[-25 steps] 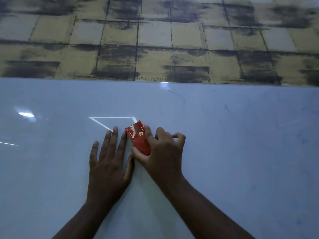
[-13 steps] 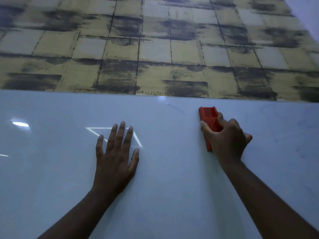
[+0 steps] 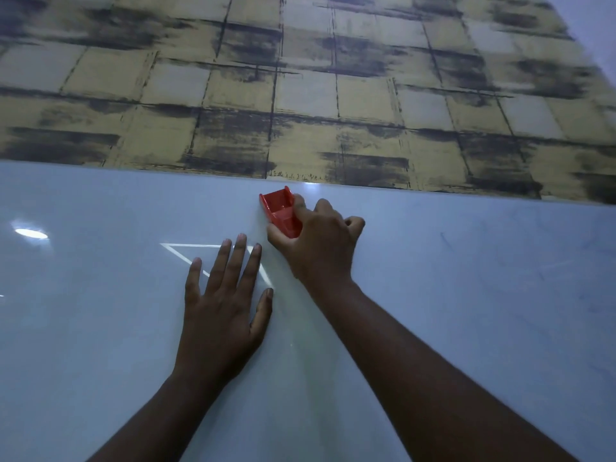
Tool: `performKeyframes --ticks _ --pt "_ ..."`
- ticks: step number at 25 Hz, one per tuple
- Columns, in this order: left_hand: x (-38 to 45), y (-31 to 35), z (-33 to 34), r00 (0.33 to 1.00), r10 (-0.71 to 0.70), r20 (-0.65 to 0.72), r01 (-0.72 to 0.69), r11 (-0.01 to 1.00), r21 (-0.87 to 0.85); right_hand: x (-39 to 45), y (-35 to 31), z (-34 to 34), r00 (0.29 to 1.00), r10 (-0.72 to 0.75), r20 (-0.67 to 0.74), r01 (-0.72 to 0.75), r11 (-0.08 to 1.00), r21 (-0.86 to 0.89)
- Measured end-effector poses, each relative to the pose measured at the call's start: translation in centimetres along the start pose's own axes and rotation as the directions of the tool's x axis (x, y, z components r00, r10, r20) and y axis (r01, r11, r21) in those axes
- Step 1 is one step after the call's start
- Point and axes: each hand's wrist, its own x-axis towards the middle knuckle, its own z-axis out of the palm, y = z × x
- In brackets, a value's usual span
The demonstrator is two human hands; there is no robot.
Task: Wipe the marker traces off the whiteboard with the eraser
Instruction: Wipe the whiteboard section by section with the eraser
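The glossy whiteboard (image 3: 466, 328) fills the lower two thirds of the head view. My right hand (image 3: 320, 248) grips a red plastic eraser (image 3: 281, 211) and presses it on the board close to the top edge. My left hand (image 3: 223, 305) lies flat on the board, fingers spread, just below and left of the eraser. Faint bluish marker traces (image 3: 443, 240) show on the right part of the board. A bright triangular reflection (image 3: 186, 253) sits under my left fingertips.
Above the board's top edge is a wall (image 3: 300, 95) covered in yellow and dark checked paper. A round light reflection (image 3: 30, 233) glints at the left of the board.
My right hand swept the eraser from beside my left hand out to the right, then back left and up near the top edge. My left hand stayed flat in place.
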Motion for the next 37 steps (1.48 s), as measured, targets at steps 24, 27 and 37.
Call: performKeyframes --ticks 24,27,37 --pt "-2.0 12.9 -0.5 0.997 -0.081 -0.004 0.081 0.994 -0.078 -7.0 15.7 -7.5 0.991 -0.056 0.119 0.068 0.993 -0.095" --pt "-4.0 13.2 0.1 0.998 -0.061 0.000 0.060 0.997 -0.057 -8.6 17.9 -9.0 0.981 -0.153 0.115 0.165 0.981 -0.104" --pt "-4.6 13.4 -0.3 0.998 -0.067 0.006 0.067 0.996 -0.064 -8.1 32.1 -14.9 0.963 0.265 0.059 -0.250 0.950 -0.188"
